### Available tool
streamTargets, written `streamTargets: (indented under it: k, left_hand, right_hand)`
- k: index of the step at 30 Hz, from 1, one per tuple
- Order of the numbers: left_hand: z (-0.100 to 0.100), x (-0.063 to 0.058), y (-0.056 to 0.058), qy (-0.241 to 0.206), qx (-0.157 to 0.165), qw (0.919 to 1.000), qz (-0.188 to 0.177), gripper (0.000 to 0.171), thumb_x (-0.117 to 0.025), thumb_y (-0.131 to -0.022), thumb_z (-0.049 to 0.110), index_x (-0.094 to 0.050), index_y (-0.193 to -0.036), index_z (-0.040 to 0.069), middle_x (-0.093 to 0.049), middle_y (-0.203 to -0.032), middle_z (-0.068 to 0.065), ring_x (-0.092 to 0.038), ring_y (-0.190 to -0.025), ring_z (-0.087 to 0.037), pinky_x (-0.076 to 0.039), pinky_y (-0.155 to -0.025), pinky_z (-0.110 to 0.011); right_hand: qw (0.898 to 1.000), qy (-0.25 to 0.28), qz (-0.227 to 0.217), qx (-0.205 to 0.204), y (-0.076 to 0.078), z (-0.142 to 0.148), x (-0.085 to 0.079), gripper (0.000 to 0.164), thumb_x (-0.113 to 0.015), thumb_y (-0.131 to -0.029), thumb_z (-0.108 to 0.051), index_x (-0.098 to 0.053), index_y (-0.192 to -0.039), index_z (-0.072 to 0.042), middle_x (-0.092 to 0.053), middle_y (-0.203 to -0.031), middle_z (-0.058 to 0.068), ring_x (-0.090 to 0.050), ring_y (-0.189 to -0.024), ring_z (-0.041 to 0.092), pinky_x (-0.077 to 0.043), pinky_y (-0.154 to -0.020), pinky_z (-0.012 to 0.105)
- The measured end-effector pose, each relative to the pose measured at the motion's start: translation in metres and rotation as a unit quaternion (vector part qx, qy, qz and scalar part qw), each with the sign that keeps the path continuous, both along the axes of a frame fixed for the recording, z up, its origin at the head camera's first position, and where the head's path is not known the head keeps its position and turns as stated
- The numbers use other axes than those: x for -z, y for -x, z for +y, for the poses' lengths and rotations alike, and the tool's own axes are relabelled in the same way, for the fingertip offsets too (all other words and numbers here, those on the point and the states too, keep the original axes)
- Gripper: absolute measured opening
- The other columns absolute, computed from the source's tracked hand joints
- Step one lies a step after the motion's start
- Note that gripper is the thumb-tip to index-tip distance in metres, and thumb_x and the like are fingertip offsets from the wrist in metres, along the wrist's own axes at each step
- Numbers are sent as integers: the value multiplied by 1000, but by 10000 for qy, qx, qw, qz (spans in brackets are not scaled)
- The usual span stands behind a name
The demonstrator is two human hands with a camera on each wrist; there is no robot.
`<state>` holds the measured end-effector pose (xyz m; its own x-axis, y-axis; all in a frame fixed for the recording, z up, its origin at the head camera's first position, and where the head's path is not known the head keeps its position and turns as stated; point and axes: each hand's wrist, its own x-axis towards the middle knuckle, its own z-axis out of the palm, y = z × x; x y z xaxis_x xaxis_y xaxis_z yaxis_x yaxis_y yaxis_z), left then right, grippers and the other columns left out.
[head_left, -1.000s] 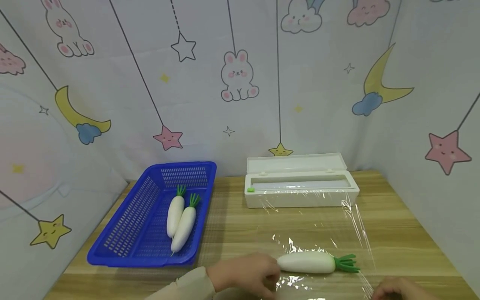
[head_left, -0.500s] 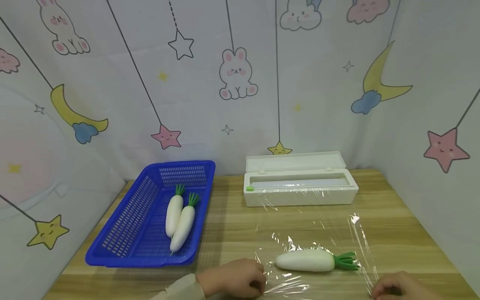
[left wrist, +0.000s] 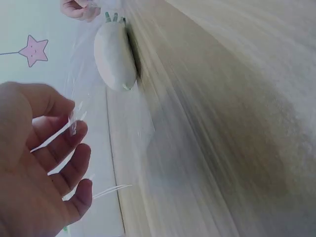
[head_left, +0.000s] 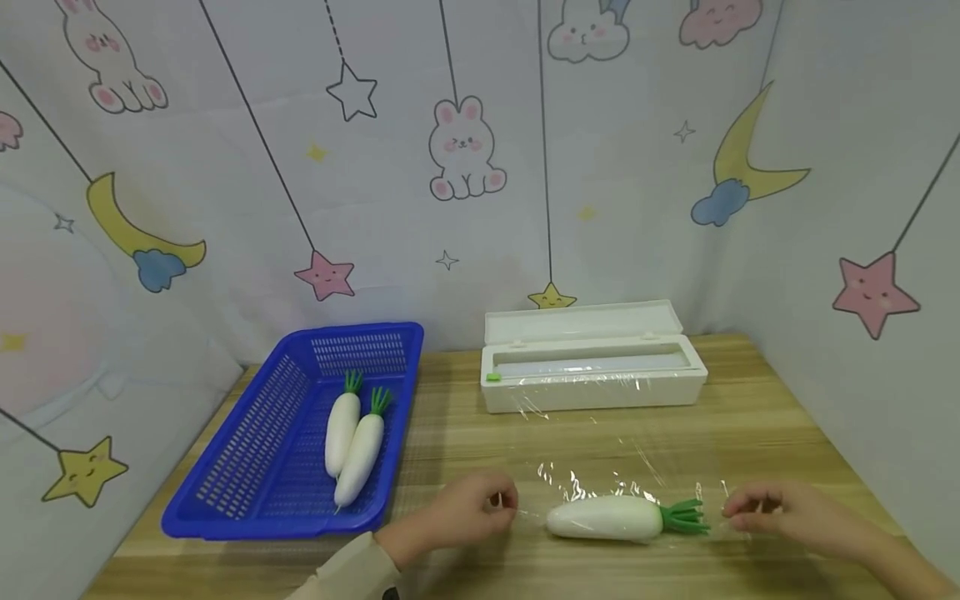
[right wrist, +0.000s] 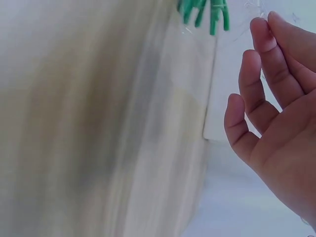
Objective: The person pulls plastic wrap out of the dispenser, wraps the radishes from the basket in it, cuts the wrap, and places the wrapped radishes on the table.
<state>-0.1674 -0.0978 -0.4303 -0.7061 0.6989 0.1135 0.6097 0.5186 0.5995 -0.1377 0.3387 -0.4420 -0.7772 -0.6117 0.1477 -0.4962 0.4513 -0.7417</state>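
Observation:
Clear plastic wrap (head_left: pixel 637 454) stretches from a white dispenser box (head_left: pixel 592 390) toward me. On the near part of the table lies a white radish (head_left: pixel 606 518) with green stalks (head_left: pixel 684 517) toward the right. My left hand (head_left: pixel 474 510) pinches the wrap's near left corner between thumb and forefinger, just left of the radish tip; the left wrist view shows the film (left wrist: pixel 74 121) at those fingertips. Beyond the stalks, my right hand (head_left: pixel 787 518) pinches the other corner, its remaining fingers loosely bent in the right wrist view. Both hands are raised above the tabletop.
To the left stands a blue plastic basket (head_left: pixel 176 521) holding two more white radishes (head_left: pixel 360 458). The dispenser's lid (head_left: pixel 585 323) is up, with a green slider (head_left: pixel 492 377) on its front left. A printed cloth (head_left: pixel 390 208) hangs behind the wooden table (head_left: pixel 442 433).
Both hands have moved away from me, from the table's near side up to the radish's level, bringing the wrap's near edge along. The radish stays in place; the head view shifted slightly.

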Motion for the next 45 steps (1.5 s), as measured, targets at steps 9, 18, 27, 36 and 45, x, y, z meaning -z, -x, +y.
streamTargets:
  k: [9,18,27,36,45]
  left_hand:
    - [3,10,4,-233,-786,9952,-530,9,-64,-78,4,-61,-75,12,-54,-70,11,-46,-64,1,-43,-58,-18]
    - [6,18,10,165,-962,9929,-684,6,-65,-79,7,-62,-76,11,-53,-69,10,-46,-62,-1,-44,-58,-19]
    - [11,26,13,403,-839,9953,-246,5,-66,-77,8,-62,-74,11,-51,-68,11,-44,-63,0,-41,-61,-17]
    - [24,13,-1,574,-814,9848,1424,23,-64,-74,7,-64,-97,9,-62,-93,1,-57,-88,-14,-48,-82,-33]
    - [64,13,-28,1091,276,9121,3943,14,-69,-77,24,-63,-90,22,-53,-89,10,-48,-83,-8,-33,-73,-22]
  right_hand:
    - [9988,33,-378,298,24,-3,-5,10,-60,-92,-2,-67,-97,4,-68,-88,-11,-57,-78,-4,-48,-61,22]
    - [9984,168,-492,205,34,-4,17,8,-62,-90,-1,-68,-94,2,-69,-89,-12,-57,-79,-5,-48,-62,21]
    - [9980,144,-593,130,32,-4,29,10,-63,-90,-1,-70,-96,0,-69,-95,-12,-58,-85,-6,-49,-67,19]
    - [9940,-492,-335,922,29,3,1,20,-56,-97,-12,-67,-106,2,-69,-96,-5,-54,-85,-8,-48,-68,22]
    - [9662,216,2560,-196,20,-68,-11,19,-73,-80,-1,-70,-92,-15,-67,-85,-10,-57,-77,-1,-46,-66,19]
